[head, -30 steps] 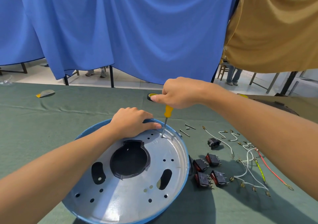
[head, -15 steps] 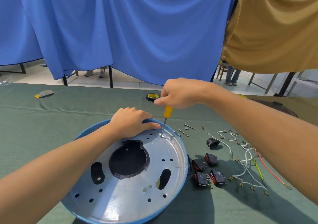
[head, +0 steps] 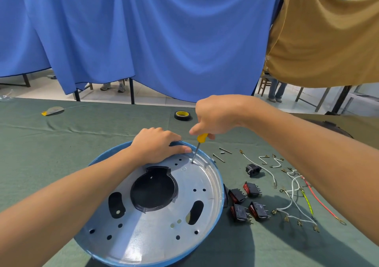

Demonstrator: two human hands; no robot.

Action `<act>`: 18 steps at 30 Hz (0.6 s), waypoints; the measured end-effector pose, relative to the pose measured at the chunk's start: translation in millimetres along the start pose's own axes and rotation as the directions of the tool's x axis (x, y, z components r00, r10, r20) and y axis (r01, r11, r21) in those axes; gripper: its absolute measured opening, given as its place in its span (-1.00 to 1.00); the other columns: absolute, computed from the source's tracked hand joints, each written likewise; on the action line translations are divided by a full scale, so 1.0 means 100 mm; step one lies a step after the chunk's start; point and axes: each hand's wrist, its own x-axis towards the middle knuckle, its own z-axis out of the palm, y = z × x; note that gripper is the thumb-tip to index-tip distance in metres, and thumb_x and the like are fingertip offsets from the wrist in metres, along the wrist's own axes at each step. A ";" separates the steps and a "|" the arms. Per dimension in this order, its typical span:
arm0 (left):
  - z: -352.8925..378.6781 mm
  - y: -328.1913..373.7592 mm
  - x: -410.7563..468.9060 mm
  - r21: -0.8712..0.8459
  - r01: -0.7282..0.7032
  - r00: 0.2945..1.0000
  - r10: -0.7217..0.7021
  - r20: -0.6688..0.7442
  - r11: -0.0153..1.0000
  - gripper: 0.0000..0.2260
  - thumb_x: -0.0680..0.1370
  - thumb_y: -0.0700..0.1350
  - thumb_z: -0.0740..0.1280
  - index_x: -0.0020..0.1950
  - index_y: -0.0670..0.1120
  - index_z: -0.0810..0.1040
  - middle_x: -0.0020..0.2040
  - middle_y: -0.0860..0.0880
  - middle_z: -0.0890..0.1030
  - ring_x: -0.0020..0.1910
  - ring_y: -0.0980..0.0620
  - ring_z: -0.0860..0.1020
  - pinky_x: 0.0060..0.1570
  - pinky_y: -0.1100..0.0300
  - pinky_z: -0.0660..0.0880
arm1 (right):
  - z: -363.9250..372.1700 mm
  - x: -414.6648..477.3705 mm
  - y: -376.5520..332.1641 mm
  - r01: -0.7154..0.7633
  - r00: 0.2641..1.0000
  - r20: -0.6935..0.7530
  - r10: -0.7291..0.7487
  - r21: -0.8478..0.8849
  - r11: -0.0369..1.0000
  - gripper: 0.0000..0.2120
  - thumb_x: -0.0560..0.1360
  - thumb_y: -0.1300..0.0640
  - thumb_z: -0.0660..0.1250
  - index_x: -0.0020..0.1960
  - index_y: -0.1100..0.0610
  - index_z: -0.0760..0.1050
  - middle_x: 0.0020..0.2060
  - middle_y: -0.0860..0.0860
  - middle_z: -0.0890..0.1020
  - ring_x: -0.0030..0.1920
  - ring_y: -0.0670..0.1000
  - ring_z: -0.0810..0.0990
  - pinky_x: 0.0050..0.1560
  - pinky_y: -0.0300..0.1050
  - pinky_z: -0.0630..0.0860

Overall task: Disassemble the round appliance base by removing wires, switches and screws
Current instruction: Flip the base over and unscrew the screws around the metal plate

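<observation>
The round appliance base [head: 205, 209], a silver metal plate with a blue rim and a black centre opening, lies on the green table in front of me. My left hand [head: 158, 145] rests on its far rim, fingers curled over the edge. My right hand [head: 217, 117] grips a yellow-handled screwdriver [head: 198, 146] upright, its tip set in a screw hole near the far rim. To the right lie several black rocker switches [head: 248, 203], a black socket [head: 253, 170], loose white, yellow and red wires [head: 295, 197] and two screws [head: 222, 154].
A roll of black tape [head: 182, 115] sits behind my right hand. A small grey and yellow item [head: 53, 111] lies at the far left of the green table cloth [head: 61, 154]. Blue and tan cloths hang behind the table.
My right hand has shifted slightly on the screwdriver handle, as in turning it; the tip stays in the same hole. My left hand keeps its place on the rim.
</observation>
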 end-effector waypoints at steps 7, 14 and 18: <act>0.00 0.00 -0.01 -0.003 0.009 1.000 -0.009 -0.007 1.000 -0.34 0.30 0.54 -0.17 -0.31 0.00 0.38 -0.44 0.08 0.43 -0.41 0.11 0.39 -0.43 0.18 0.19 | 0.01 -0.04 -0.01 0.188 0.980 -0.045 -0.192 -0.093 0.978 -0.67 0.49 -0.07 0.36 -0.20 0.22 0.57 -0.42 0.03 0.48 -0.35 0.04 0.40 -0.35 -0.11 0.34; -0.01 0.00 -0.01 -0.007 -0.002 1.000 0.002 0.003 1.000 -0.36 0.31 0.54 -0.18 -0.32 0.03 0.37 -0.44 0.10 0.42 -0.43 0.16 0.38 -0.44 0.19 0.19 | 0.01 -0.03 0.07 0.253 0.966 -0.073 -0.247 0.092 0.963 -0.85 0.35 0.13 0.54 -0.20 -0.04 0.58 -0.30 -0.16 0.54 -0.25 -0.17 0.50 -0.34 -0.20 0.39; -0.02 0.00 -0.02 -0.002 0.005 1.000 -0.005 0.000 1.000 -0.31 0.30 0.54 -0.17 -0.24 0.03 0.47 -0.44 0.09 0.43 -0.43 0.15 0.39 -0.45 0.18 0.24 | 0.03 0.01 0.04 0.119 0.993 -0.006 -0.119 0.047 0.992 -0.58 0.42 -0.27 0.36 -0.38 0.05 0.49 -0.58 -0.14 0.41 -0.47 -0.07 0.39 -0.46 -0.22 0.24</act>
